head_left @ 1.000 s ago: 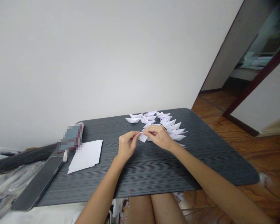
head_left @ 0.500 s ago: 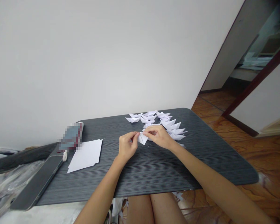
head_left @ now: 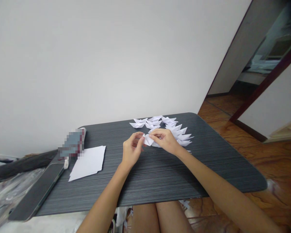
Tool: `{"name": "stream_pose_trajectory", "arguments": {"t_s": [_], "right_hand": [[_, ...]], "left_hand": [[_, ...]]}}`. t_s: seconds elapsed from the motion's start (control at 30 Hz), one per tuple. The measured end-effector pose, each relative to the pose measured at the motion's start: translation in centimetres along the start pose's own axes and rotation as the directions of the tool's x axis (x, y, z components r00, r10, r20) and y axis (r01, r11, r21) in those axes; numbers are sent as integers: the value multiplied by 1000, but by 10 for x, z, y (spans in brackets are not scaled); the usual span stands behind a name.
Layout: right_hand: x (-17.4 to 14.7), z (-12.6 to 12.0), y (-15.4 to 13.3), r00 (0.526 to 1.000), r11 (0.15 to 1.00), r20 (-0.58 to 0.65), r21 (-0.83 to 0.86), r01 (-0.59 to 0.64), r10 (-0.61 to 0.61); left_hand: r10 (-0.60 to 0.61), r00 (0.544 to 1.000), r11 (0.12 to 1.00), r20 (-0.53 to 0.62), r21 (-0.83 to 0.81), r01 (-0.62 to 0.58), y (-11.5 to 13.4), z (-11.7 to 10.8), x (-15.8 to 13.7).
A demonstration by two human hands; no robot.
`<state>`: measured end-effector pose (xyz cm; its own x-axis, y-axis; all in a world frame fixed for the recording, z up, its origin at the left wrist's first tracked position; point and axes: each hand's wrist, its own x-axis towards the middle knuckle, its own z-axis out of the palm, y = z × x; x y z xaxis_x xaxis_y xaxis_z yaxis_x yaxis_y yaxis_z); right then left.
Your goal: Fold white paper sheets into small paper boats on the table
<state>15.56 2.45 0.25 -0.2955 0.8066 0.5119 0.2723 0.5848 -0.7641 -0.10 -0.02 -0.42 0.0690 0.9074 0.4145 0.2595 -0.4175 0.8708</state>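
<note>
Between my two hands, above the dark table, is a small folded piece of white paper (head_left: 148, 140). My left hand (head_left: 133, 147) pinches its left corner between thumb and fingers. On the other side my right hand (head_left: 165, 139) grips the right part with thumb and forefinger. Just behind and to the right of my hands lie several folded white paper boats (head_left: 183, 136), some partly covered by my right hand. More paper boats (head_left: 139, 123) sit farther back toward the wall.
A stack of white paper sheets (head_left: 88, 163) rests on the left of the dark table (head_left: 160, 184). Beyond it is a blurred-out object (head_left: 72, 142), with a dark flat slab (head_left: 38, 191) along the left edge. A white wall (head_left: 111, 64) rises behind the table.
The folded paper has tilted up and turned between my fingers, its lower point now less extended. My left fingers have spread a little behind it. The paper boats have stayed put.
</note>
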Motion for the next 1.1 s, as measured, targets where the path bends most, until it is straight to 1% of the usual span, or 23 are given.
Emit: {"name": "stream_pose_trajectory", "arguments": {"t_s": [0.07,0.13,0.27,0.4,0.5,0.63,0.8,0.9,1.1], "right_hand": [[-1,0,-1,1000,1000,9,5,15,-15],[-2,0,-2,1000,1000,17,23,21,-21],[-3,1,-4,999,1000,45,22,8,-9],[-4,1,-4,997,998,74,-55,15,-11],[-3,0,-4,997,991,72,-122,50,-41],[-3,-1,-6,991,976,98,-193,104,-86],[-4,-2,-9,985,969,127,-202,141,-117],[-4,-1,-10,988,975,116,-183,122,-102],[-4,2,-9,995,989,94,-145,38,-24]], "left_hand": [[-36,998,997,51,-66,39,1,1,0],[-42,996,996,85,-76,48,2,0,1],[-29,995,1000,97,6,29,1,-1,1],[-2,995,994,99,105,-9,-2,-1,0],[20,995,991,93,127,-32,-4,0,0],[44,995,989,88,139,-56,-4,0,0],[84,992,976,93,193,-100,-3,-1,0],[86,993,970,84,221,-103,-3,0,0],[91,993,962,77,251,-107,-5,0,0]]}}
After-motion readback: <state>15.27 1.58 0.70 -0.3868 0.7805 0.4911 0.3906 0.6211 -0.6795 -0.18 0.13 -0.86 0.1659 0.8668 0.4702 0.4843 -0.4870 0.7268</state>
